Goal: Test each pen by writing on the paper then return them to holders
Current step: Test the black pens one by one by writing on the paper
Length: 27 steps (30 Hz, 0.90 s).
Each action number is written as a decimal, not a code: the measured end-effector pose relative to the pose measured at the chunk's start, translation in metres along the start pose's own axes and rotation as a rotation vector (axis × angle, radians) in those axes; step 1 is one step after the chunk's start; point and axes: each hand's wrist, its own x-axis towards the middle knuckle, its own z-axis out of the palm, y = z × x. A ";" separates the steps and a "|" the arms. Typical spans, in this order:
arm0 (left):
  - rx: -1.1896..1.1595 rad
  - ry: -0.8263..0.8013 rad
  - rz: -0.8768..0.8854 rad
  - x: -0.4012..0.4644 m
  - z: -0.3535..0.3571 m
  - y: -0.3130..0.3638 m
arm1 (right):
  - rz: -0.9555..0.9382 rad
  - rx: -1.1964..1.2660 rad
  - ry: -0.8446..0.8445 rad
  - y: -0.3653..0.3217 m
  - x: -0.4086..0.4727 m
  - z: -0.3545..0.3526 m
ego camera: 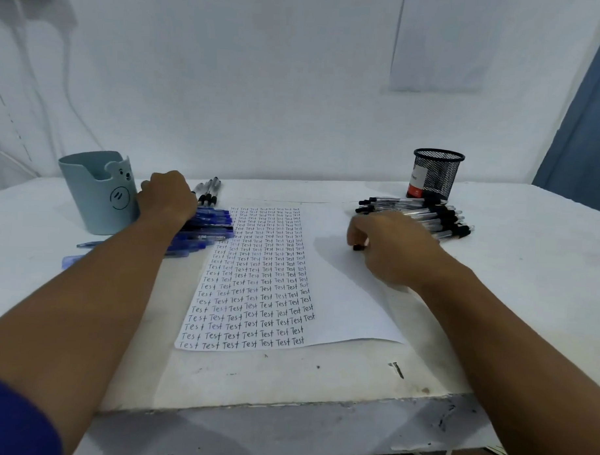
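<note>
Pens light, stiff, slick; best pinched mid-barrel.
L hand [167, 195] pressed curled on blue pens [207, 224] nr table's [286, 380] far-left edge, grip unclear; R hand [389, 247] pinched black-capped pen [358, 247].

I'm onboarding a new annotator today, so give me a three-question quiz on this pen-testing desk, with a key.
1. True or false: the black mesh holder is full of pens.
2. Which pile does the left hand rest on? A) blue pens B) clear black-tipped pens C) neither
3. What word fills the paper?

Key: 1. False, no pens show above its rim. 2. A. 3. "Test". The right hand, fingers curled on something small and black, sits over the paper's blank right side.
</note>
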 end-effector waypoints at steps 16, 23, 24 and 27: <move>0.022 -0.118 -0.118 0.016 0.004 0.013 | -0.108 0.082 -0.018 -0.004 0.004 0.004; 0.082 -0.183 -0.146 0.020 0.007 0.016 | -0.139 0.084 -0.039 -0.004 0.007 0.008; 0.090 -0.184 -0.146 0.020 0.007 0.016 | -0.136 0.074 -0.044 -0.003 0.007 0.008; 0.098 -0.176 -0.137 0.020 0.007 0.018 | -0.131 0.075 -0.048 -0.002 0.008 0.009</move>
